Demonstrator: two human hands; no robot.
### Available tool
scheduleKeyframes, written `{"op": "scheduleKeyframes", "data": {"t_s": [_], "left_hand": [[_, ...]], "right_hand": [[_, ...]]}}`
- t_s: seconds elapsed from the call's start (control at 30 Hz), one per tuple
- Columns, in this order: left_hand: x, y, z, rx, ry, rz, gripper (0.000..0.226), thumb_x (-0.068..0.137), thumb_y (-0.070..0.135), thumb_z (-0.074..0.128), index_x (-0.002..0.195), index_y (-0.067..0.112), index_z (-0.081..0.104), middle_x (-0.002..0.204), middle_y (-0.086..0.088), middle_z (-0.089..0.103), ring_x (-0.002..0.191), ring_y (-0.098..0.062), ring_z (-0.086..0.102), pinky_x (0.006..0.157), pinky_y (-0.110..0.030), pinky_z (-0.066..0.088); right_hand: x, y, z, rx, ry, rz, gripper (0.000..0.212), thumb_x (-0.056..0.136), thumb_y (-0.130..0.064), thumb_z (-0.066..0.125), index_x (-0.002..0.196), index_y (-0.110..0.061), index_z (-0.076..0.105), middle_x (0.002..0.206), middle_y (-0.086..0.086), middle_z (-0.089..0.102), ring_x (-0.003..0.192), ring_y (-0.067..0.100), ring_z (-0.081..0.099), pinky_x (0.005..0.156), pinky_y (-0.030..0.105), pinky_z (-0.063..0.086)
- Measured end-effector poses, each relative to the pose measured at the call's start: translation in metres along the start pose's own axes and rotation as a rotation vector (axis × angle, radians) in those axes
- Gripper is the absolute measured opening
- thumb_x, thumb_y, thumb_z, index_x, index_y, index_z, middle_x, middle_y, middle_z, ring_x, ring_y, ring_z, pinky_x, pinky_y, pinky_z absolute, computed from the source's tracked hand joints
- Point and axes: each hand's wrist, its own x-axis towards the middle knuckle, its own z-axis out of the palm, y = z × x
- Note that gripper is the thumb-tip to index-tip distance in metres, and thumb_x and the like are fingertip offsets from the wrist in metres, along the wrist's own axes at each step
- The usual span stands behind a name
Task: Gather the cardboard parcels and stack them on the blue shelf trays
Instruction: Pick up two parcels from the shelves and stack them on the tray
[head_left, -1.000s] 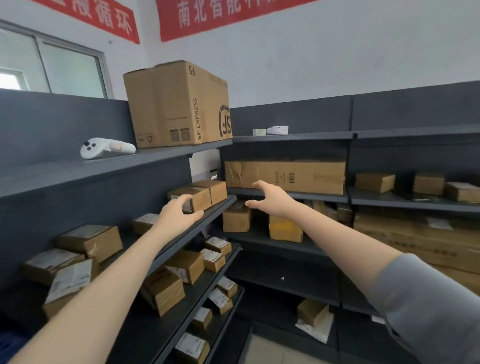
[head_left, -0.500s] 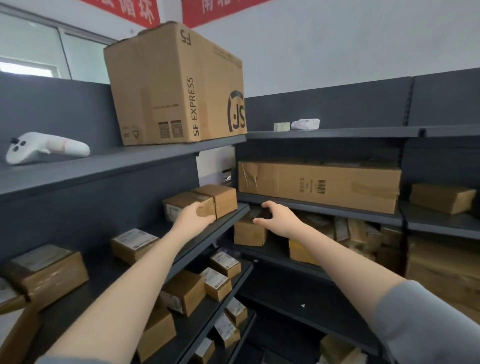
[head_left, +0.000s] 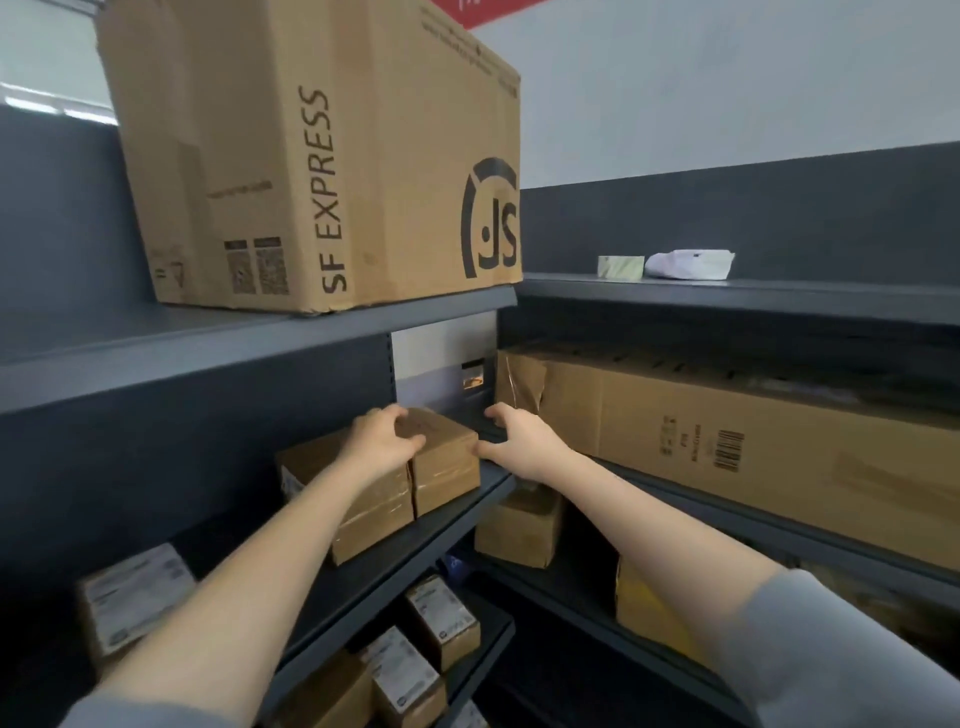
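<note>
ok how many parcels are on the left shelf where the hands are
3. One plain box at the corner end, a second plain box touching it, both under the left hand; a labelled box further left. The forearm may hide more.

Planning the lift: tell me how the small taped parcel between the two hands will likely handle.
The small parcel looks rigid: its edges are square and undented, so it should keep shape. Glossy tape wraps its front, so bare fingers may slip there. It seems light for two hands; the left hand lies on top, the right hand beside it.
</note>
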Motion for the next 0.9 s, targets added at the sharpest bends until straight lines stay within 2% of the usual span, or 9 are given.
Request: {"op": "scheduleKeyframes", "data": {"t_s": [0.17,0.4,0.57,0.67,0.77,0.9], "left_hand": [[0.034,-0.001,0.018,0.056,0.071,-0.095,0.053,0.089,0.034,0.060,0.137,0.016,0.045,0.137,-0.011,0.047,0.127,-0.028,0.043,0.102,-0.038,0.041],[0.055,-0.004,0.035,0.079,0.202,-0.307,0.054,0.088,0.035,0.061,0.136,0.016,0.046,0.140,-0.009,0.048,0.128,-0.026,0.046,0.102,-0.034,0.041],[0.057,0.002,0.051,0.192,0.260,-0.456,0.061,0.087,0.047,0.056,0.139,0.018,0.042,0.141,-0.011,0.046,0.128,-0.030,0.045,0.100,-0.038,0.045],[0.052,-0.001,0.064,0.277,0.288,-0.602,0.070,0.086,0.057,0.050,0.143,0.018,0.037,0.147,-0.013,0.040,0.133,-0.032,0.038,0.103,-0.041,0.041],[0.049,-0.007,0.064,0.375,0.279,-0.740,0.081,0.084,0.066,0.044,0.146,0.017,0.031,0.152,-0.015,0.030,0.138,-0.034,0.028,0.109,-0.044,0.033],[0.054,-0.016,0.059,0.385,0.208,-0.911,0.093,0.079,0.076,0.039,0.149,0.016,0.023,0.155,-0.016,0.020,0.140,-0.037,0.020,0.111,-0.045,0.026]], "right_hand": [[0.063,0.028,0.011,0.005,-0.043,-0.054,0.067,0.091,-0.038,0.059,0.146,-0.010,0.032,0.147,0.011,0.042,0.131,0.028,0.045,0.103,0.036,0.042],[0.121,0.044,0.034,0.026,-0.136,-0.192,0.070,0.086,-0.047,0.061,0.143,-0.013,0.037,0.139,0.012,0.049,0.123,0.029,0.052,0.094,0.038,0.049],[0.144,0.055,0.031,0.034,-0.212,-0.232,0.071,0.084,-0.051,0.063,0.140,-0.013,0.042,0.136,0.013,0.052,0.120,0.029,0.053,0.093,0.039,0.050],[0.156,0.056,0.041,0.003,-0.259,-0.253,0.076,0.080,-0.058,0.062,0.140,-0.015,0.042,0.138,0.012,0.050,0.124,0.030,0.049,0.097,0.041,0.048],[0.161,0.043,0.055,-0.030,-0.274,-0.269,0.087,0.078,-0.069,0.057,0.143,-0.014,0.038,0.148,0.014,0.038,0.135,0.033,0.036,0.106,0.042,0.038],[0.169,0.026,0.072,-0.176,-0.352,-0.257,0.105,0.072,-0.082,0.047,0.152,-0.020,0.019,0.158,0.017,0.012,0.144,0.038,0.015,0.114,0.052,0.023]]}}
